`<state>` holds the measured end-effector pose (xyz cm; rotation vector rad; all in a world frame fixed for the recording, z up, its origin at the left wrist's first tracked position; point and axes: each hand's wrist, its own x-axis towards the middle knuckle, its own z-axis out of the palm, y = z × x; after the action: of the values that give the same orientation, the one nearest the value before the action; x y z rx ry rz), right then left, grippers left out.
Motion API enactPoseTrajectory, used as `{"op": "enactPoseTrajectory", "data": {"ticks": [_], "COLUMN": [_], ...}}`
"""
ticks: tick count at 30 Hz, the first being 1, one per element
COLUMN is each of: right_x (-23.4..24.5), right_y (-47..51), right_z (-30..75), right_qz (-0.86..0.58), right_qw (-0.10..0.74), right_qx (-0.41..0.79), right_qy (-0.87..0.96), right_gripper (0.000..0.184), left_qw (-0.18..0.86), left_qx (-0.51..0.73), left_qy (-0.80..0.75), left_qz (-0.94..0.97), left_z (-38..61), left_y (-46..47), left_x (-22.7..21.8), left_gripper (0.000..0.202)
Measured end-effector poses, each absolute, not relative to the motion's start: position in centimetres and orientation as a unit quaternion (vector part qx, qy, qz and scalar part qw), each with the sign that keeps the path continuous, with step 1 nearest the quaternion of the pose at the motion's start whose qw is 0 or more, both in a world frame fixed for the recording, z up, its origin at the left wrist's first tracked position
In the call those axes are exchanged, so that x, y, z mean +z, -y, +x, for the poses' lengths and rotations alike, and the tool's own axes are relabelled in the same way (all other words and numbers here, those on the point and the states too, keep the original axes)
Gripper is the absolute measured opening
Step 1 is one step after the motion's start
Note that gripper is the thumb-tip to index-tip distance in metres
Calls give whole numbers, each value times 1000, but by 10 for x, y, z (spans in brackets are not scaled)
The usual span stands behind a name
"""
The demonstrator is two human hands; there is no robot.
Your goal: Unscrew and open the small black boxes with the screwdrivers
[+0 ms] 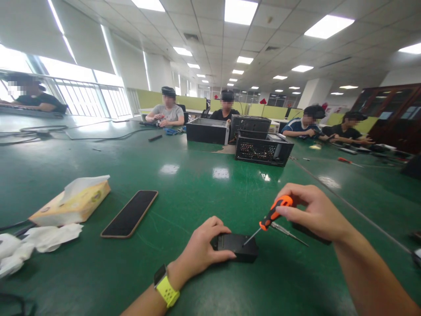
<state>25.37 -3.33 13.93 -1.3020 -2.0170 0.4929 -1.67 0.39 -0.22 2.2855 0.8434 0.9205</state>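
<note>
My left hand (210, 245), with a yellow-strapped watch on its wrist, grips the left end of a small black box-shaped device (241, 252) lying on the green table. Between the fingers of my right hand (311, 210) is the handle of an orange and black screwdriver (274, 213). Its shaft slants down to the left, and the tip meets the top of the black device. Whether a screw sits under the tip is too small to tell. Just right of the device, a thin metal tool (291, 233) lies on the table, partly behind the screwdriver.
Left of my hands lie a phone (130, 215), a tissue pack (72, 204) and crumpled tissues (49, 238). Black computer cases (263, 149) stand farther back. Another orange screwdriver (345, 161) lies at the right. Several people sit around the green table (184, 188).
</note>
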Motion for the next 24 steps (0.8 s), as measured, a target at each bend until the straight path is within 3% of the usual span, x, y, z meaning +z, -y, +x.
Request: {"op": "enactPoseTrajectory", "data": {"ticks": [24], "right_x": [137], "right_y": [29], "right_z": [243], "right_qz": [-458], "right_qw": [287], "right_qx": [189], "right_qy": [820], "right_gripper": [20], "left_qw": [272], "left_qx": [342], "left_qy": [-309], "left_qz": [845], "left_z": [-17], "left_y": [-7], "left_x": [-4], "left_gripper": [44]}}
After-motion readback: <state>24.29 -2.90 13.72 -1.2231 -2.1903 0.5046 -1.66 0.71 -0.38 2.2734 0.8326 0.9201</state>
